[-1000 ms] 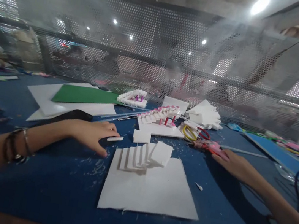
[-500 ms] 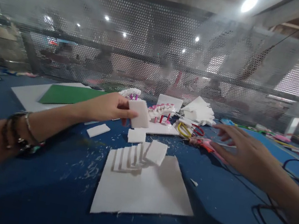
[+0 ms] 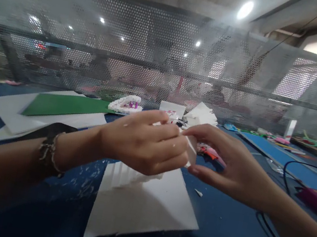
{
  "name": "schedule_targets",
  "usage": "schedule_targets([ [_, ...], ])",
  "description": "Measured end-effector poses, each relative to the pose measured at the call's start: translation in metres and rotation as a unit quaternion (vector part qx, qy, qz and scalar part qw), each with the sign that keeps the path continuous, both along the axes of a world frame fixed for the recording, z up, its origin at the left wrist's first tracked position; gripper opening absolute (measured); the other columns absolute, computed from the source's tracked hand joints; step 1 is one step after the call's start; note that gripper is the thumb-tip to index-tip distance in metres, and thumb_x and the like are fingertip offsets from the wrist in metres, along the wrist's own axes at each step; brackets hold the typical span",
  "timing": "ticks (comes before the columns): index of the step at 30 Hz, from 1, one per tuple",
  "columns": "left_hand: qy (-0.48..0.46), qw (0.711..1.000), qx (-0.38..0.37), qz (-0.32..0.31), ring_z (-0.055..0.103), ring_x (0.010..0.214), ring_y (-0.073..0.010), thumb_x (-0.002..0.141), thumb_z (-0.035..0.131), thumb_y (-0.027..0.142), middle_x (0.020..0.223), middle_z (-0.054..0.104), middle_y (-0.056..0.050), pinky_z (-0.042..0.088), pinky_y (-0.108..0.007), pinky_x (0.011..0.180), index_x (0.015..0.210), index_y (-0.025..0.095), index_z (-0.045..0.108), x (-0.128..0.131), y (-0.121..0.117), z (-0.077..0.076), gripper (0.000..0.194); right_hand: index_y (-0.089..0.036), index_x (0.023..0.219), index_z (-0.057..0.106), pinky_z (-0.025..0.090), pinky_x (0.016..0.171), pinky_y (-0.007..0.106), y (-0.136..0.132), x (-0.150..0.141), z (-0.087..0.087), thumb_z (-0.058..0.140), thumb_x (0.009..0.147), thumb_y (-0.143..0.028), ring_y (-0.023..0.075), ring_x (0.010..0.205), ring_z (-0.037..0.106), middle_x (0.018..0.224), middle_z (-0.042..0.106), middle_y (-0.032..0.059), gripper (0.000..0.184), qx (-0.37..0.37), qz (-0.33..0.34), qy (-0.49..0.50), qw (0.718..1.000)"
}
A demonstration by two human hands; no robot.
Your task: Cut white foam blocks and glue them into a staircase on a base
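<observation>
Over the white foam board sheet (image 3: 141, 213), my left hand (image 3: 149, 145) is closed around a small white foam board piece (image 3: 191, 152), its back turned to me. My right hand (image 3: 224, 163) has the same piece between thumb and fingertips at its right end. Most of the piece is hidden by the left fingers. On the sheet, the stepped white strips (image 3: 118, 172) show only in part below my left hand. Pink and red scissors or pliers-like handles (image 3: 210, 153) lie just behind the right hand; their kind is unclear.
A green sheet (image 3: 65, 105) lies on white sheets at the left. A white model with purple posts (image 3: 127, 104) stands behind. White cut pieces (image 3: 202, 114) are piled at the back, before a perforated screen (image 3: 157, 53). A black cable (image 3: 286, 169) runs at the right.
My left hand has picked up the foam piece and carried it right, over the sheet. My right hand has left the pink-handled tool and come in to the piece. The view has turned rightward.
</observation>
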State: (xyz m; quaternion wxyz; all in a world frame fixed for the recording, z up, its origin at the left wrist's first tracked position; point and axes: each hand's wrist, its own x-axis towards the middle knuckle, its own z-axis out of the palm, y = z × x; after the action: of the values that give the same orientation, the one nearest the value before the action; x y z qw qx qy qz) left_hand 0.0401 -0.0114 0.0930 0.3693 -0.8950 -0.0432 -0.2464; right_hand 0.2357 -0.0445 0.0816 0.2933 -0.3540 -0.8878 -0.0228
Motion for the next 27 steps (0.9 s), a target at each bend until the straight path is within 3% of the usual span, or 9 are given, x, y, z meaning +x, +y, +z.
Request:
schedule_targets([
  [6, 0.004, 0.998, 0.057, -0.007, 0.048, 0.052, -0.0113, 0.089, 0.029, 0.017, 0.059, 0.057, 0.001, 0.037, -0.027, 0.049, 0.065, 0.022, 0.059, 0.004, 0.002, -0.01, 0.038, -0.021, 0.102, 0.052, 0.044, 0.082, 0.039, 0.003, -0.002, -0.015, 0.06, 0.071, -0.04, 0.0229, 0.099, 0.052, 0.103, 0.056, 0.008, 0.037, 0.059, -0.017, 0.014, 0.998],
  [11, 0.012, 0.993, 0.111, -0.049, 0.051, 0.056, -0.0112, 0.089, 0.03, 0.014, 0.064, 0.06, 0.002, 0.038, -0.026, 0.052, 0.067, 0.021, 0.059, 0.004, 0.009, -0.02, 0.037, -0.023, 0.105, 0.049, 0.046, 0.083, 0.036, 0.005, 0.001, -0.026, 0.058, 0.073, -0.039, 0.0211, 0.101, 0.052, 0.105, 0.055, 0.0076, 0.037, 0.0, 0.003, 0.025, 1.0],
  [14, -0.011, 0.988, 0.138, -0.074, 0.052, 0.056, -0.0125, 0.087, 0.034, 0.012, 0.064, 0.06, 0.001, 0.039, -0.027, 0.052, 0.069, 0.018, 0.059, 0.003, 0.011, -0.029, 0.032, -0.02, 0.103, 0.05, 0.046, 0.082, 0.034, 0.004, -0.001, -0.032, 0.059, 0.073, -0.034, 0.0206, 0.099, 0.054, 0.104, 0.056, 0.0099, 0.034, 0.071, -0.006, 0.017, 0.997],
  [16, -0.031, 0.99, 0.114, -0.073, 0.053, 0.057, -0.0136, 0.087, 0.033, 0.011, 0.063, 0.06, 0.0, 0.041, -0.028, 0.054, 0.071, 0.017, 0.059, 0.001, 0.013, -0.032, 0.031, -0.018, 0.099, 0.052, 0.047, 0.08, 0.033, 0.003, -0.002, -0.033, 0.06, 0.073, -0.031, 0.0202, 0.094, 0.056, 0.101, 0.058, 0.0108, 0.03, 0.133, -0.013, 0.005, 0.991],
  [19, -0.056, 0.996, 0.04, -0.06, 0.055, 0.063, -0.0141, 0.087, 0.034, 0.012, 0.07, 0.062, -0.001, 0.041, -0.029, 0.061, 0.077, 0.016, 0.058, -0.004, 0.017, -0.032, 0.026, -0.018, 0.095, 0.054, 0.048, 0.076, 0.032, 0.004, 0.001, -0.034, 0.058, 0.074, -0.032, 0.0193, 0.087, 0.058, 0.094, 0.06, 0.0103, 0.026, 0.191, -0.017, -0.009, 0.981],
  [22, -0.008, 0.993, -0.121, -0.013, 0.058, 0.081, -0.0162, 0.086, 0.044, 0.026, 0.091, 0.064, -0.004, 0.041, -0.028, 0.071, 0.097, 0.015, 0.055, -0.012, 0.029, -0.031, 0.019, -0.018, 0.094, 0.055, 0.049, 0.074, 0.032, 0.008, 0.007, -0.038, 0.058, 0.074, -0.033, 0.0195, 0.087, 0.058, 0.094, 0.06, 0.011, 0.025, 0.191, -0.033, -0.011, 0.981],
  [25, 0.089, 0.936, -0.333, 0.064, 0.051, 0.103, -0.0221, 0.074, 0.055, 0.052, 0.116, 0.055, -0.012, 0.039, -0.029, 0.082, 0.119, 0.012, 0.043, -0.017, 0.041, -0.034, 0.061, -0.018, 0.092, 0.056, 0.049, 0.075, 0.033, 0.013, 0.012, -0.046, 0.059, 0.073, -0.032, 0.0197, 0.09, 0.057, 0.098, 0.058, 0.012, 0.024, 0.167, -0.038, -0.017, 0.985],
  [27, 0.126, 0.889, -0.427, 0.105, 0.047, 0.11, -0.024, 0.067, 0.059, 0.058, 0.124, 0.049, -0.013, 0.037, -0.03, 0.087, 0.125, 0.012, 0.039, -0.017, 0.047, -0.037, 0.076, -0.018, 0.092, 0.057, 0.049, 0.074, 0.032, 0.015, 0.013, -0.051, 0.059, 0.073, -0.03, 0.0181, 0.089, 0.057, 0.099, 0.057, 0.0117, 0.023, 0.144, -0.03, -0.024, 0.989],
])
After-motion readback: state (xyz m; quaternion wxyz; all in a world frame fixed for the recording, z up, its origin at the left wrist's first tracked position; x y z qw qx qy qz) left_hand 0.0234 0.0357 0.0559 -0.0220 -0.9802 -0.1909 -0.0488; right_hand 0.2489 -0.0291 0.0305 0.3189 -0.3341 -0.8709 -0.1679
